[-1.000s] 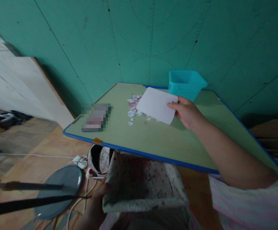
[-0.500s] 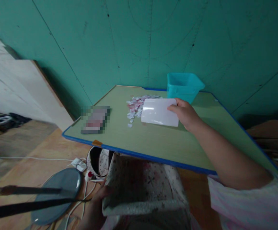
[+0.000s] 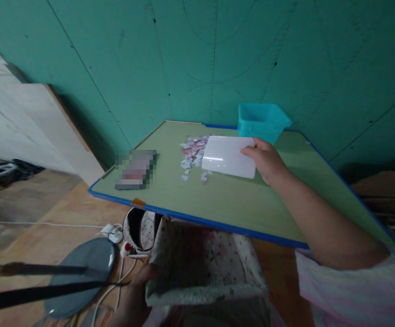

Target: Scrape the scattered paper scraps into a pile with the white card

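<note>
My right hand (image 3: 268,160) pinches the right edge of a glossy white sheet (image 3: 228,155), thumb on top. The sheet bows slightly and is tilted over the table. At its left edge lies a heap of small white and pinkish paper scraps (image 3: 193,152), partly hidden by it. A few scraps lie loose in front of the heap. Below the table's near edge, my left hand (image 3: 139,288) grips the left side of a fabric-lined basket (image 3: 204,296) with a floral print. Its fingers are dim and partly hidden. The basket's mouth faces up.
The pale green table (image 3: 170,200) has a blue edge. A turquoise bin (image 3: 262,121) stands at the back, against the green wall (image 3: 116,59). A blurred-out flat object (image 3: 136,170) lies on the left. On the floor are a grey round stool (image 3: 81,277), cables and a dotted bag (image 3: 148,231).
My right hand has moved the sheet slightly away and to the right. A few loose scraps now show at its near edge. My left hand and the basket have stayed put.
</note>
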`<action>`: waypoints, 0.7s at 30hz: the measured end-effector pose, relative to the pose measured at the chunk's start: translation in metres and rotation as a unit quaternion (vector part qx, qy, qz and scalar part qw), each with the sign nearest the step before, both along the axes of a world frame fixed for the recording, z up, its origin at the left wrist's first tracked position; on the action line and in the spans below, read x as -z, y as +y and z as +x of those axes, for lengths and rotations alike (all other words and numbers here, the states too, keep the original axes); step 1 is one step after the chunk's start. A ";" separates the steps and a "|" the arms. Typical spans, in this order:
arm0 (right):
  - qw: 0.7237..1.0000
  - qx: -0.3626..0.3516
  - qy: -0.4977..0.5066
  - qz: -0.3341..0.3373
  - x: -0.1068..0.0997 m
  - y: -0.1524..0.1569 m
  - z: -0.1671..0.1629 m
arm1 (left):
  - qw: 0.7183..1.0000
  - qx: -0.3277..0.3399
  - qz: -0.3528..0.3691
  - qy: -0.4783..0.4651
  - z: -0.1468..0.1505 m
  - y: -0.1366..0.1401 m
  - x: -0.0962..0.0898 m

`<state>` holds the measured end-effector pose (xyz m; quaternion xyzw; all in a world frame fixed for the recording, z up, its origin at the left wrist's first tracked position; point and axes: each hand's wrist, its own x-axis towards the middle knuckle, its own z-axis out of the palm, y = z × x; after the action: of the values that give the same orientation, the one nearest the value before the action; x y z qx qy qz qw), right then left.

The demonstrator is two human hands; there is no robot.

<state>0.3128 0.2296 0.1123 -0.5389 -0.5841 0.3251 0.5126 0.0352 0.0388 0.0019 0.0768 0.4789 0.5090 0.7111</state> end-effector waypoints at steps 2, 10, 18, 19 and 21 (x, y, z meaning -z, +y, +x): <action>1.000 0.002 -0.007 0.007 0.001 0.001 0.001 | 1.000 0.002 0.000 0.004 0.000 0.000 0.002; 0.999 0.010 -0.039 0.000 0.001 0.000 0.002 | 1.000 -0.021 -0.008 0.020 -0.004 0.002 0.007; 0.998 -0.005 -0.058 0.005 0.004 0.001 0.000 | 0.999 -0.029 -0.027 0.022 -0.013 0.006 0.015; 0.998 -0.004 -0.055 0.009 0.003 0.001 -0.001 | 0.999 -0.028 -0.027 0.019 -0.013 0.006 0.015; 0.999 -0.004 -0.042 0.015 0.002 0.000 -0.002 | 0.999 -0.026 -0.024 0.011 -0.011 0.005 0.015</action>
<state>0.3109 0.2295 0.1107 -0.5422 -0.6119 0.2956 0.4942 0.0239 0.0437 -0.0133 0.0532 0.5008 0.5145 0.6940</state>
